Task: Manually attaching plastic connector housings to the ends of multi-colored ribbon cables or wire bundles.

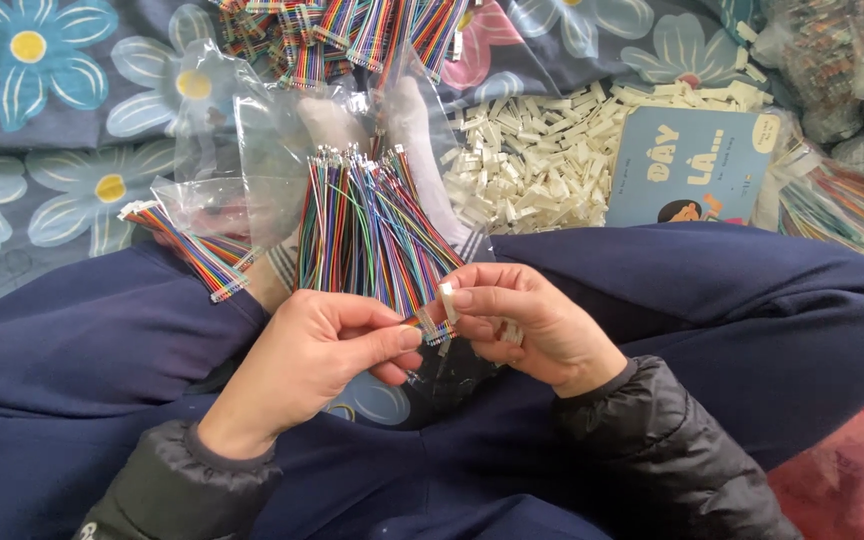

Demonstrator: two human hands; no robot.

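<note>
Left hand [317, 350] grips a fanned bundle of coloured wires [372, 225]; right hand [522, 325] pinches a small white connector [447, 300] at the near wire ends.

Clear plastic bags [252, 130] lying above-left of the grip; blue booklet [690, 165] sitting upper right; clear filled bags [832, 70] piling farther right, beyond it.

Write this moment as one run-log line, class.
left hand: grips bundle of coloured wires | right hand: pinches white connector at wire ends | nearby: pile of white connectors, blue book
</note>
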